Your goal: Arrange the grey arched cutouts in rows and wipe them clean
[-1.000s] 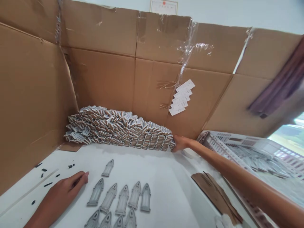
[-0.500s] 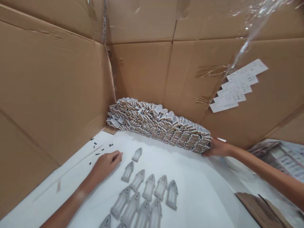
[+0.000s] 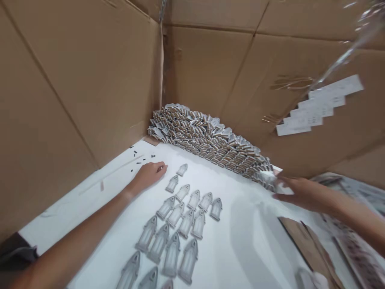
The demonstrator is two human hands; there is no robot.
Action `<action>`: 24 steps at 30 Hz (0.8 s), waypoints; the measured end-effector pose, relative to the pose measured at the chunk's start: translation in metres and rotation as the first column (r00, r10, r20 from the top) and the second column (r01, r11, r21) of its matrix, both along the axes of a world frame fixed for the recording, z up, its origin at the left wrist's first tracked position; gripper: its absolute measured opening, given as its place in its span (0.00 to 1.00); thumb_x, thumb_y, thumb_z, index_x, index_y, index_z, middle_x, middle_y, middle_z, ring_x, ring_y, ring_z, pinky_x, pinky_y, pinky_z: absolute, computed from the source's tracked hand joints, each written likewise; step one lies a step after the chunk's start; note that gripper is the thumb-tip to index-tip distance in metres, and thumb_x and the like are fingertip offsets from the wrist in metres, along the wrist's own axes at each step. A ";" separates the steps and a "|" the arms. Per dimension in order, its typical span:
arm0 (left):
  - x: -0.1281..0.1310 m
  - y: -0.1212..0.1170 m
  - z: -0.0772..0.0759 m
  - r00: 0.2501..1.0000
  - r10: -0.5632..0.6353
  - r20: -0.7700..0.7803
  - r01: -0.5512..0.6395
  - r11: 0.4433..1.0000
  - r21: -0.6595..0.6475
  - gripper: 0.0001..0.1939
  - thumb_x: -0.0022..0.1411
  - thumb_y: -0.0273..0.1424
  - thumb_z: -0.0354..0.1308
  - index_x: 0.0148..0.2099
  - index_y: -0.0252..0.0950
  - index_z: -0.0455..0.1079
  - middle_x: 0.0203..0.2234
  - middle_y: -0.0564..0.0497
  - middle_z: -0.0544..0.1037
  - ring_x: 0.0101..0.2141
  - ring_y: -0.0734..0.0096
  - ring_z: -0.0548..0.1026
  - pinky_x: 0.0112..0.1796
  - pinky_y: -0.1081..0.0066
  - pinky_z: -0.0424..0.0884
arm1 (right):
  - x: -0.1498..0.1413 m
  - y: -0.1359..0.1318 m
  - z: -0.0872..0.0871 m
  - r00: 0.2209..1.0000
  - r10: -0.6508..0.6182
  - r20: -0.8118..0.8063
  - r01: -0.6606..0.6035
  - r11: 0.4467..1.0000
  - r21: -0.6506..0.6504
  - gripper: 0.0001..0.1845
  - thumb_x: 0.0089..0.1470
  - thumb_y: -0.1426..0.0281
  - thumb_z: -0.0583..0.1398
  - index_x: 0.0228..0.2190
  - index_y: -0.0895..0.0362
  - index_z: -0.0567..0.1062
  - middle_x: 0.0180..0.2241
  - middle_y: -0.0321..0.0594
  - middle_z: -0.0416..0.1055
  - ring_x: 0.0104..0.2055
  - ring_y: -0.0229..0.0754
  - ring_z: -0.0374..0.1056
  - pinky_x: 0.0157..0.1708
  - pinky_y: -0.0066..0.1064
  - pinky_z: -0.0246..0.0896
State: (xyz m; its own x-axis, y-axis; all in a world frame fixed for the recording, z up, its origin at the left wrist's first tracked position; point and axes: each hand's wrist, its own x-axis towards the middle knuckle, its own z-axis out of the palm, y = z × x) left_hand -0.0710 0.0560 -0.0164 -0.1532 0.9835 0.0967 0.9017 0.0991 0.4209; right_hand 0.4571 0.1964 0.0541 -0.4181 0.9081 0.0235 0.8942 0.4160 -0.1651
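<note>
My left hand rests on the white tabletop with its fingers curled closed. Whatever it may hold is hidden. Beside it, small grey arch-shaped window cutouts lie flat in rough rows towards me. Along the cardboard wall runs a long stack of the same kind of pieces, packed several layers high with brown edges showing. My right hand is at the stack's right end, slightly blurred, with thumb and fingers apart. A pale piece shows at that end, just ahead of the fingertips.
Cardboard walls stand at the left and back. White paper slips are fixed to the back wall. Small black bits lie near the left wall. A brown cardboard piece lies at lower right.
The view has shifted, showing more of the laid-out pieces. My right hand has drawn back a little from the stack's end and its fingers have spread. My left hand stays closed on the table.
</note>
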 end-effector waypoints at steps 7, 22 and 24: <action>-0.007 0.005 0.001 0.999 -0.037 -0.026 0.037 0.999 0.005 0.22 0.72 0.47 0.43 0.40 0.42 0.73 0.34 0.46 0.81 0.37 0.58 0.77 0.36 0.67 0.59 | -0.128 -0.096 -0.008 0.959 0.278 -0.054 -0.280 0.904 -0.322 0.32 0.59 0.53 0.65 0.62 0.51 0.74 0.62 0.50 0.73 0.59 0.57 0.74 0.61 0.45 0.67; -0.018 0.012 -0.008 0.999 -0.041 0.003 0.041 0.999 -0.016 0.20 0.71 0.49 0.41 0.36 0.43 0.66 0.31 0.50 0.78 0.35 0.61 0.75 0.35 0.68 0.57 | -0.153 -0.127 -0.056 0.946 0.278 -0.165 -0.305 0.937 -0.173 0.32 0.60 0.61 0.68 0.62 0.57 0.74 0.62 0.54 0.71 0.64 0.59 0.67 0.65 0.47 0.63; -0.019 0.012 -0.008 0.999 -0.040 0.012 0.040 0.999 -0.014 0.20 0.71 0.48 0.42 0.36 0.43 0.67 0.31 0.50 0.78 0.35 0.61 0.76 0.35 0.68 0.57 | -0.154 -0.127 -0.055 0.954 0.257 -0.155 -0.284 0.941 -0.182 0.32 0.59 0.60 0.69 0.62 0.56 0.74 0.61 0.53 0.72 0.64 0.59 0.67 0.65 0.48 0.63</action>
